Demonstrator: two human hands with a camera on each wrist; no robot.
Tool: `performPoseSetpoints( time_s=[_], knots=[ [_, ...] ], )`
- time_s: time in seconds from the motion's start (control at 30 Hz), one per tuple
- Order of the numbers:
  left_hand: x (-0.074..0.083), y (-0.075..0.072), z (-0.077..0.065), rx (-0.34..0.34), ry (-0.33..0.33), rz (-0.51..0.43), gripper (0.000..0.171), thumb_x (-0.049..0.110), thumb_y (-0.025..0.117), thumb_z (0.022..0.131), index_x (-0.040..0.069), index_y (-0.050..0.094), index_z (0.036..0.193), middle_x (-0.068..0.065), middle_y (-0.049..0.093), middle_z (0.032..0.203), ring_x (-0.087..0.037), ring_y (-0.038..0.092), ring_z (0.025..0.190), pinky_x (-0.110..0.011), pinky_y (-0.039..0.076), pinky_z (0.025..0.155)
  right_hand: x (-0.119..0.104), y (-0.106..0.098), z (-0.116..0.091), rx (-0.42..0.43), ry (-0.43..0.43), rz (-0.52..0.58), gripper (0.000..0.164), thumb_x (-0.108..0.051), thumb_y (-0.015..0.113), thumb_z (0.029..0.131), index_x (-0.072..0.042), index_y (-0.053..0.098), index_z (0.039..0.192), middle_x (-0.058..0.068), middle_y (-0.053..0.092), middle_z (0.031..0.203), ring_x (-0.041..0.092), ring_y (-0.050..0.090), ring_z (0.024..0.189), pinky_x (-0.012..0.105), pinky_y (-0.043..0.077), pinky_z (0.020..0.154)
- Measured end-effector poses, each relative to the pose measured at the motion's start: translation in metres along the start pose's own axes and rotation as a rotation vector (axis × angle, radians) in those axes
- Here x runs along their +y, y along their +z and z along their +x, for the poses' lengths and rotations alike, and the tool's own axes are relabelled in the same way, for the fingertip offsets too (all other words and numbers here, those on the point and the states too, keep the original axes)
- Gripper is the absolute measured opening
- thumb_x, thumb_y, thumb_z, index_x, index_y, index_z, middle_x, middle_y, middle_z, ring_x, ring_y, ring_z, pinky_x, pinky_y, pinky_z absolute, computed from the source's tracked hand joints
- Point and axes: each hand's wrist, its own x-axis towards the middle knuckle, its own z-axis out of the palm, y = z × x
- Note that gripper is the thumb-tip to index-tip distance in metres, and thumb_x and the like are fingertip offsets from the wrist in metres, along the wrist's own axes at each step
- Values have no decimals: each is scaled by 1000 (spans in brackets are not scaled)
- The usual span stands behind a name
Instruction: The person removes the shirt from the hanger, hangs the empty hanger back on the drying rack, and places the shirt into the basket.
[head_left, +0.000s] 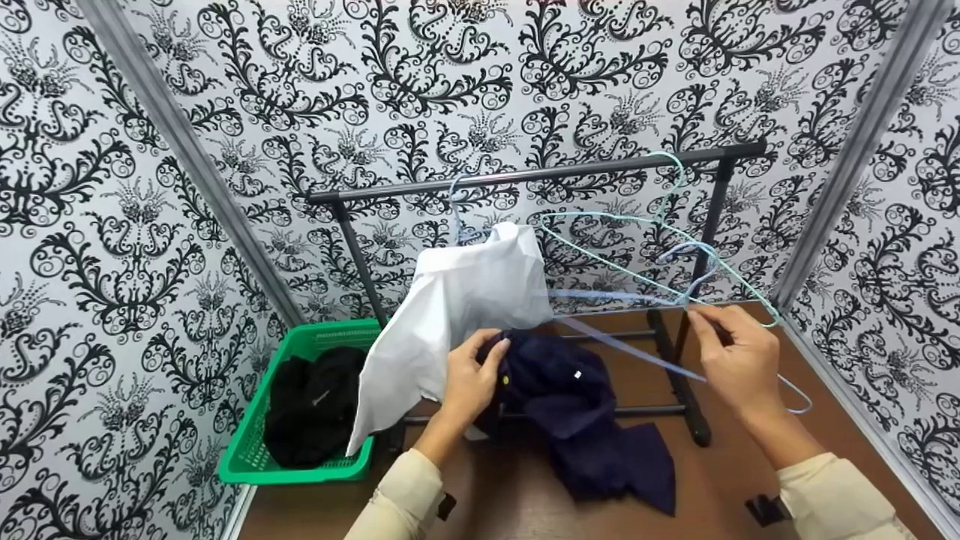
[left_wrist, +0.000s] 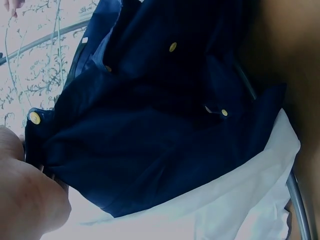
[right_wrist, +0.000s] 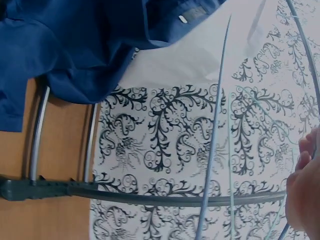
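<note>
In the head view, my left hand [head_left: 471, 371] pinches the edge of a navy shirt [head_left: 559, 397], whose folds hang down over the rack's base. Gold buttons dot the same navy shirt [left_wrist: 145, 115] in the left wrist view. My right hand [head_left: 742, 360] grips a light blue hanger [head_left: 686, 298] just below its hook. That hanger points left toward the navy shirt, and its far end overlaps a white shirt [head_left: 480, 281]. In the right wrist view, the long blue bar of the hanger [right_wrist: 216, 115] stands apart from the navy cloth.
A dark clothes rack [head_left: 570, 172] stands behind my hands. The white shirt hangs at its left part, and a bare mint hanger [head_left: 681, 176] hangs at its right. At the left, a green basket [head_left: 300, 476] holds black clothing [head_left: 315, 409]. Patterned walls enclose the brown table [head_left: 495, 495].
</note>
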Motion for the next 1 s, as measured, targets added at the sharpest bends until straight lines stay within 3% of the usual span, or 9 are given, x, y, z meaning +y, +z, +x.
performPoseSetpoints(
  time_s=[0.17,0.3,0.43,0.63,0.77,0.87,1.0],
  knots=[
    [4,0,0,-18,29,57,12,22,76,101,11,80,106,1,83,99,-14,76,90,-29,61,83,-9,10,13,17,-69,-92,19,1,79,91,-8,85,106,11,70,76,-11,40,66,6,30,59],
    [6,-1,1,-32,27,49,10,19,76,100,12,80,106,0,83,99,-13,76,90,-28,61,83,-19,23,30,23,-129,-186,18,-6,80,90,-11,86,105,10,66,70,-7,30,60,19,25,52],
    [5,-1,-1,-24,20,15,7,15,76,99,15,80,105,-1,83,99,-15,76,88,-28,61,82,-30,38,53,-30,-150,-246,17,-9,76,93,-10,85,107,12,69,70,-3,28,56,27,25,50],
    [5,-1,-4,-19,43,6,8,14,77,98,16,80,105,-1,83,99,-17,76,90,-31,61,84,-48,60,86,-112,-52,-269,18,-13,72,98,-13,84,111,14,77,78,13,44,51,28,30,48],
    [8,-1,-3,-33,65,47,9,18,76,99,15,79,107,-1,82,101,-17,77,94,-33,62,87,-58,73,104,-160,24,-211,21,-13,68,101,-10,82,116,17,83,101,35,72,68,40,49,57],
    [9,-1,-3,-47,60,62,11,22,75,101,14,79,108,-1,82,102,-17,77,96,-34,62,88,-64,82,113,-201,98,-174,23,-14,65,104,-8,80,120,17,81,116,38,79,86,41,56,69],
    [10,-1,-5,-65,40,62,12,25,74,101,15,79,108,0,83,102,-17,78,96,-35,62,89,-64,92,119,-261,184,-166,26,-17,63,106,-8,78,124,16,79,123,34,79,89,32,55,70]
  ],
)
